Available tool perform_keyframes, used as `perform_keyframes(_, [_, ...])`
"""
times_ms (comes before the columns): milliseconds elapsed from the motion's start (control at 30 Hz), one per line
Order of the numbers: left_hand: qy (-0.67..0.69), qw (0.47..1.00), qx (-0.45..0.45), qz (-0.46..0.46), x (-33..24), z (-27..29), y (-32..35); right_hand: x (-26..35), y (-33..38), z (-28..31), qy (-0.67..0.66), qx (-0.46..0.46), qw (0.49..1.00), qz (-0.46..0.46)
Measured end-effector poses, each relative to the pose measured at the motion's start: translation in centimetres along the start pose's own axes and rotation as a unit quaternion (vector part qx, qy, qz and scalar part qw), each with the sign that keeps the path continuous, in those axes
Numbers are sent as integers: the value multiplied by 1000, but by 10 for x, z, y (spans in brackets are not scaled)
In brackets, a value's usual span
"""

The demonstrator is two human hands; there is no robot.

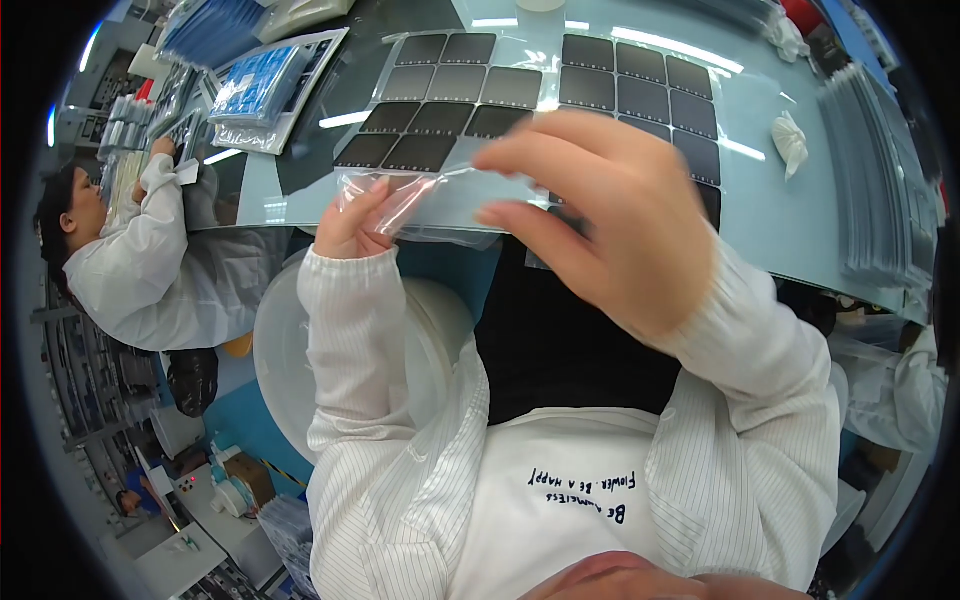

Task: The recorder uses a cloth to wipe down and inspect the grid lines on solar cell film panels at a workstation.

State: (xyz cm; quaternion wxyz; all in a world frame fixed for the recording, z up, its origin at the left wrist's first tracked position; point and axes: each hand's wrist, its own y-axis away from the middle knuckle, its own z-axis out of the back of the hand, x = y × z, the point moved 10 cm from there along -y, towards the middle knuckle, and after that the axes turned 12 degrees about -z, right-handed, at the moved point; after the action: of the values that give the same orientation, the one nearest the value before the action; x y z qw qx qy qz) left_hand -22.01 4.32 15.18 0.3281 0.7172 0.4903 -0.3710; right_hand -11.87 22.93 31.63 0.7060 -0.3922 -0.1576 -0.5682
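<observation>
My left hand (352, 222) is closed on a clear plastic bag (425, 200) at the table's near edge, its thumb lying over the film. The bag is shiny and wrinkled and reaches to the right, toward my other hand. My right hand (620, 215) hovers above the table, slightly blurred, with thumb and forefinger apart and nothing visible between them. Beyond the bag, thin dark square sheets (418, 152) lie in rows. A second group of dark squares (643, 97) lies to the right, partly hidden behind my right hand.
Blue-and-white packs (262, 85) lie at the far left of the glossy table (765, 215). On the right stand upright clear sheets (875, 170), with a crumpled white scrap (790, 145) beside them. A round white tub (290, 350) is below the edge. A co-worker (150, 250) works at left.
</observation>
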Motion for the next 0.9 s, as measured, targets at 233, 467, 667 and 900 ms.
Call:
perform_keyframes(233, [-5,995,-18,-101,-4,-14,9,-40,-43,-97,99,40,994,-8])
perform_keyframes(467, [52,985,-8,-163,-5,-20,7,-52,-59,-94,48,77,994,-55])
perform_keyframes(667, [49,984,15,-168,-10,-36,5,-48,-71,-79,-26,37,998,-50])
perform_keyframes(900, [49,975,38,-213,-20,-34,4,-85,-92,-42,-92,-147,978,-112])
